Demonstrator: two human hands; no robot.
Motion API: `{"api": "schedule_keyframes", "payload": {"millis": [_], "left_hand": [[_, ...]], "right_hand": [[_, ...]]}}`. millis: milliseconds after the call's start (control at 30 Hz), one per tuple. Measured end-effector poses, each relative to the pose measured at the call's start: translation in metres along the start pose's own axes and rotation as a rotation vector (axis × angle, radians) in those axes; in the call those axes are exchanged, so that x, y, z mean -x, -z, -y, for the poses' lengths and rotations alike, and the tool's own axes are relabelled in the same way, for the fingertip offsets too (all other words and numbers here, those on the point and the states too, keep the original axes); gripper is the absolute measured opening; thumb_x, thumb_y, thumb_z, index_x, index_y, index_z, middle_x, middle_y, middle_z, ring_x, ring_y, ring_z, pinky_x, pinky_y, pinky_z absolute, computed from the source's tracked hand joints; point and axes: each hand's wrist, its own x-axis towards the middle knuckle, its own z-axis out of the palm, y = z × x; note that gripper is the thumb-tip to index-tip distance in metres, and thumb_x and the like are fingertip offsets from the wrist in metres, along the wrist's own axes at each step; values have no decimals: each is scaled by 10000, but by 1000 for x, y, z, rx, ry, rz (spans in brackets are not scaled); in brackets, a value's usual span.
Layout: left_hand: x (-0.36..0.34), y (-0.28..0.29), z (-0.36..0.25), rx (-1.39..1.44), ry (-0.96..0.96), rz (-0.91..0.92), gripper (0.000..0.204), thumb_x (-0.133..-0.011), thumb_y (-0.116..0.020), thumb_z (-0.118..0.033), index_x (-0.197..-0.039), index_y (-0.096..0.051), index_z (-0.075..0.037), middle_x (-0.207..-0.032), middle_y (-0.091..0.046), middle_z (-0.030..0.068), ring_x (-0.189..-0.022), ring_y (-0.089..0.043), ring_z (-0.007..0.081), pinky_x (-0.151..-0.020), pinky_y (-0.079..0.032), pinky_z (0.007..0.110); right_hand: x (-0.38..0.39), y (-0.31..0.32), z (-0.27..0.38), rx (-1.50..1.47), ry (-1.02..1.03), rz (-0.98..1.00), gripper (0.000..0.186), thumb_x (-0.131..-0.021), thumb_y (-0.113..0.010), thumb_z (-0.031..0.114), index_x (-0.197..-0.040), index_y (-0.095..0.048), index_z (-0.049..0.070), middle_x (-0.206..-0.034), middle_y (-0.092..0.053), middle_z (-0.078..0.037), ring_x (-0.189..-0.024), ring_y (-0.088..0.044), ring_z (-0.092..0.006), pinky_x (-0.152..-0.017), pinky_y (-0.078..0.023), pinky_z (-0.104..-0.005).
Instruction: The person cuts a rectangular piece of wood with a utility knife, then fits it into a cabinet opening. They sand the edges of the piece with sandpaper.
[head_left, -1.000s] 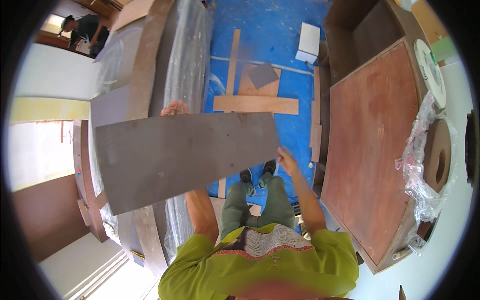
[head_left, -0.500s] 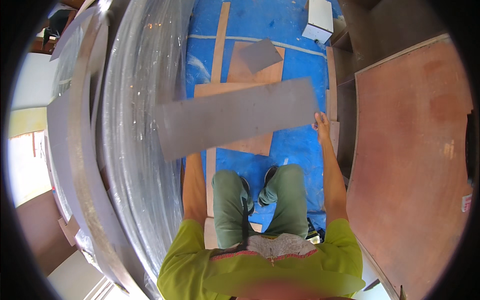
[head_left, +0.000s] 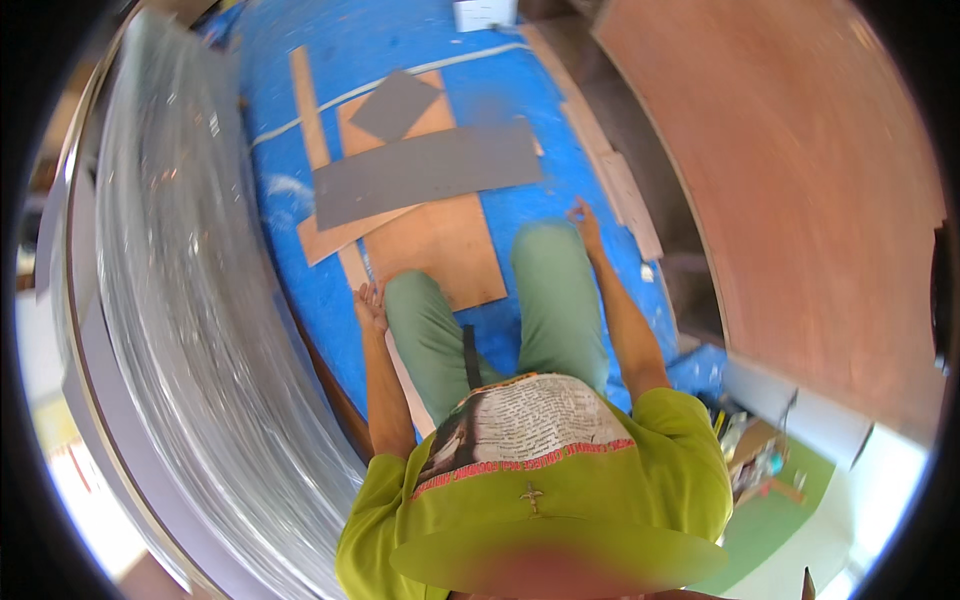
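Note:
A long grey board [head_left: 430, 172] lies at a slant across brown plywood sheets on the floor, out of both hands. My left hand [head_left: 370, 308] is beside my left knee, palm up with its fingers apart and nothing in it. Just past its fingertips, a narrow wooden strip [head_left: 352, 266] shows from under the plywood. My right hand [head_left: 584, 222] hovers by my right knee, fingers loosely spread and holding nothing. Below the grey board, a brown plywood sheet [head_left: 450, 255] reaches toward my knees. A smaller grey panel [head_left: 397, 105] rests on plywood farther off.
Blue sheeting [head_left: 285, 110] covers the floor. A tall stack wrapped in clear plastic [head_left: 190, 250] stands along the left. On the right are an open cabinet frame [head_left: 690, 275] and a large reddish-brown panel [head_left: 790, 200]. A white box [head_left: 485, 14] sits at the far end.
Both hands have let go of the long grey board, which now lies on the plywood. My hands have drawn back toward my knees, and the view has turned and shifted.

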Motion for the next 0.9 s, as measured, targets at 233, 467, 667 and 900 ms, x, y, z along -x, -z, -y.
{"api": "schedule_keyframes", "payload": {"millis": [233, 467, 667, 900], "left_hand": [[-18, -98, -27, -158, 253, 848, 263, -1017, -456, -348, -946, -596, -137, -692, -576, -1, -533, -551, 94, -436, -458, 264], [3, -212, 25, -843, -13, 693, 521, -1047, -426, -385, -1461, -382, -71, -1495, -436, 142, -1288, -537, 309, -1073, -434, 408], [38, -251, 67, -842, 41, 914, 525, -1058, -400, -397, -1477, -364, -82, -1503, -424, 163, -1300, -520, 321, -1094, -411, 427], [24, -212, 40, -834, 6, 790, 550, -1039, -437, -378, -1472, -364, -46, -1497, -419, 174, -1299, -519, 313, -1097, -419, 399]], "right_hand": [[287, 60, -7, -188, -406, -21, 498, -942, -617, 231, -1415, -508, 115, -1100, -709, -130, -974, -678, -255, -862, -525, -386], [421, 111, 77, -224, -553, -448, 361, -970, -575, 164, -1318, -587, 71, -985, -719, -112, -813, -711, -212, -749, -555, -360], [503, 262, 27, 340, -620, -920, 270, -942, -592, 84, -1202, -664, 91, -903, -696, -118, -808, -679, -246, -735, -541, -363], [619, 391, -46, -224, -904, -1414, 360, -929, -644, 223, -1249, -639, 58, -1074, -693, -93, -847, -684, -194, -654, -521, -315]]}}
